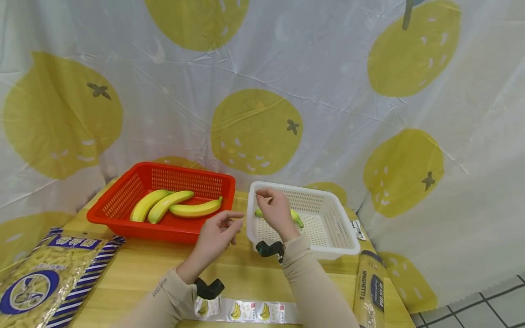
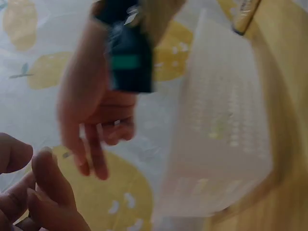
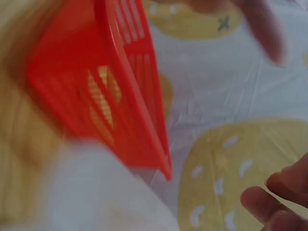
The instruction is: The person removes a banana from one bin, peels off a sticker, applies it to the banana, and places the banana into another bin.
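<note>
right hand (image 1: pixel 275 213) over white basket (image 1: pixel 340 237), fingers loosely curled, holding nothing | banana (image 1: pixel 296 217) just beyond it, long axis left-right | left hand (image 1: pixel 216 237) relaxed, empty, farther, beside red basket (image 1: pixel 123 214)

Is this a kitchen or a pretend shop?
Probably a staged tabletop set, not a real kitchen: a fruit-print sheet hangs as backdrop behind a wooden table holding a red basket of bananas and a white basket.

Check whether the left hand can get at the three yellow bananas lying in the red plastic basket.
Probably yes. The left hand hovers empty just in front of the red plastic basket, whose open top leaves the three yellow bananas uncovered; only its low front wall lies between.
</note>
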Demonstrator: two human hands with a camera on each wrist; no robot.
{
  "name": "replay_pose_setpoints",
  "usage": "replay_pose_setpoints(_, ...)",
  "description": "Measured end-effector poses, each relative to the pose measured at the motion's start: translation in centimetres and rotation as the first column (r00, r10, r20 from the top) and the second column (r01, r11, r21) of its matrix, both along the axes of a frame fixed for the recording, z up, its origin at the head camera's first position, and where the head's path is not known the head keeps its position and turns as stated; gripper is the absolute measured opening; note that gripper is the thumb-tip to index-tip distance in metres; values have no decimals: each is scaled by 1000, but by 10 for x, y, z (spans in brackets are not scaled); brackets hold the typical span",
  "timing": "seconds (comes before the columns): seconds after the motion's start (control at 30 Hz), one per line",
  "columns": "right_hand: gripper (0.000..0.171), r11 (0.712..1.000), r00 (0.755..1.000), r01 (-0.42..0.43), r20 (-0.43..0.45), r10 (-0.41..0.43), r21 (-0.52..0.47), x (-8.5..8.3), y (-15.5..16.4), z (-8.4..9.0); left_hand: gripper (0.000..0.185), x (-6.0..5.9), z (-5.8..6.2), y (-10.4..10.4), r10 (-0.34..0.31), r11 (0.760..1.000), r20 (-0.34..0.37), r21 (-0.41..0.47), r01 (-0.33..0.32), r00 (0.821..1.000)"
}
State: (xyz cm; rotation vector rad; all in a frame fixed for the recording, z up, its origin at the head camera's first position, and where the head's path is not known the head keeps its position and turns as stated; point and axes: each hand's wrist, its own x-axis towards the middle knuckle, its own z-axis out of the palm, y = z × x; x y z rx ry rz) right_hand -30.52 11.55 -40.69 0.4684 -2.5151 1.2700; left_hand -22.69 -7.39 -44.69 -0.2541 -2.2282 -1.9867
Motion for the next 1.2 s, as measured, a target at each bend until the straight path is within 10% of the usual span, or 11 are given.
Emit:
replay_pose_setpoints(0.23, 16, 958, 936, 4, -338, 98, 286, 55, -49, -34, 42, -29, 38, -92, 27, 975, 20, -222, -22, 999)
replay_pose_setpoints(0.5, 19, 847, 874, 178, -475, 98, 501, 70, -75, -62, 57, -80, 47, -179, 54, 854, 105, -520, 9, 993)
replay_pose_setpoints(0.67, 19, 860, 852, 194, -516, 92, 473, 68, -75, -66, 50, -103, 48, -188, 25, 797, 98, -603, 40, 995)
replay_pose_setpoints(0.93, 20, 858, 862, 177, -497, 102, 482, 69, -79, -65, 38, -126, 30, -178, -2, 639, 119, -763, 93, 993)
replay_pose_setpoints(1.2, 20, 847, 873, 198, -481, 77, 494, 69, -80, -65, 51, -138, 7, -174, -70, 616, 300, -737, 278, 951)
